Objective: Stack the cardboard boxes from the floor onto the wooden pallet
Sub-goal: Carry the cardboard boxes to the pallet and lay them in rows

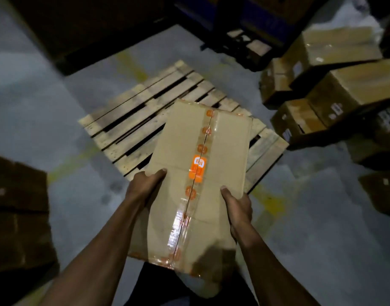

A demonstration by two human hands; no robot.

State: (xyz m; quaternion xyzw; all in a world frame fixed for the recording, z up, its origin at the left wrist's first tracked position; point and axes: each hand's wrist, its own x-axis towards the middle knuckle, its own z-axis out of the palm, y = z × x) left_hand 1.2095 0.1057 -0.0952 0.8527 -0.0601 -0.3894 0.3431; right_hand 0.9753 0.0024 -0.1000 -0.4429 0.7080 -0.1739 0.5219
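**Box held above pallet; floor and surroundings noted**

At lower centre, a taped cardboard box (196, 184) is carried lengthwise, its far end over the near part of the wooden pallet (145, 120). The left hand (146, 184) grips its left edge, thumb on top; the right hand (237, 206) grips the right edge likewise. An orange label (198, 167) sits on the clear tape seam.

The pallet lies at mid-frame on a grey concrete floor (311, 217), its slats bare and pale. Worn yellow floor markings (269, 202) run beside and beneath it. The floor appears mottled and scuffed.

At the right, a heap of cardboard boxes (335, 89) rests on the floor, several tilted. Dark cartons (17, 208) stand at lower left. Along the upper frame, dim racking (244, 23) stands in shadow; lighting is poor and detail there is unclear.
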